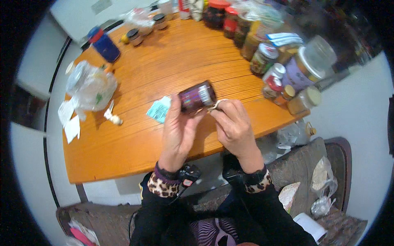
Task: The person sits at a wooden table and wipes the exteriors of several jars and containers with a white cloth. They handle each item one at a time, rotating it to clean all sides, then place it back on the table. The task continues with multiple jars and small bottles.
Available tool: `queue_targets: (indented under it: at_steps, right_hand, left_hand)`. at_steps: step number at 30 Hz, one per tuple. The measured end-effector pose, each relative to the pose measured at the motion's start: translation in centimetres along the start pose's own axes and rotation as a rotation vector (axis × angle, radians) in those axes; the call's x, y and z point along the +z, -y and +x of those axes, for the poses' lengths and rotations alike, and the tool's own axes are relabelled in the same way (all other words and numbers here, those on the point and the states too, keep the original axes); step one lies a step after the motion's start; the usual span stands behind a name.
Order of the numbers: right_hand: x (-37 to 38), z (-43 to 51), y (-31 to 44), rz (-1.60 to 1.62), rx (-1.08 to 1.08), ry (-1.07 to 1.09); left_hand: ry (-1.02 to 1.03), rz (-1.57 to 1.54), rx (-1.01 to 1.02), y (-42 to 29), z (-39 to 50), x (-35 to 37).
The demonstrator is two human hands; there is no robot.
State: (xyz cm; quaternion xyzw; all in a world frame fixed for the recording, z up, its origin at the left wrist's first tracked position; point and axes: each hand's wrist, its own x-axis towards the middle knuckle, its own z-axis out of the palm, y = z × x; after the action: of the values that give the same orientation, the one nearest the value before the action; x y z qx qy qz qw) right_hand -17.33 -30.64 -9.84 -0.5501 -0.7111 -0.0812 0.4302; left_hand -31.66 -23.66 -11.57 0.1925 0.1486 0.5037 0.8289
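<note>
My left hand (180,129) grips a dark brown jar (197,97) with a purple label and a barcode, tilted above the wooden table (138,141). Close against the jar's right end, my right hand (232,126) pinches a small pale, crumpled piece (218,104), perhaps tissue or cloth. Whether that piece touches the jar is hard to tell. Beneath and left of the jar lies a light blue paper or cloth (159,110) bearing dark print, partly covered by my left hand.
At the left stand a clear plastic bag (92,87) and a blue bottle (104,45). White tissues (72,127) lie by the table's left edge. Several jars, among them a white-lidded one (264,60), line the right side. A cushioned bench (295,163) runs along the near side.
</note>
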Motion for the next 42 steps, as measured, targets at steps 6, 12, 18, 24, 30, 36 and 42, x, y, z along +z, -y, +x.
queue_targets:
  at_steps: [6,12,18,24,30,36,42]
  right_hand:
    - [-2.9,-0.1,-3.7,0.020,0.221,-0.319]
    - [-8.9,-2.0,-6.5,0.053,0.482,-0.679]
    - [-11.8,-3.6,-7.8,0.260,0.567,-0.884]
    - [-12.6,-4.2,-8.4,0.316,0.583,-0.967]
    - [-13.1,-4.3,-8.4,0.260,0.603,-0.996]
    - [-13.1,-4.2,-8.2,0.233,0.601,-0.997]
    - [-13.0,-4.2,-8.3,0.243,0.582,-0.990]
  left_hand:
    - [0.014,0.372,0.052,1.5,-0.3,2.4]
    - [0.126,1.086,0.212,4.5,2.8,5.7]
    - [0.302,1.548,0.336,8.6,6.7,7.4]
    - [0.401,1.754,0.433,10.2,9.0,7.3]
    - [0.477,1.830,0.718,11.4,8.5,9.3]
    - [0.661,1.963,0.752,16.5,8.7,11.6]
    - [0.672,1.998,0.795,19.3,9.5,11.7]
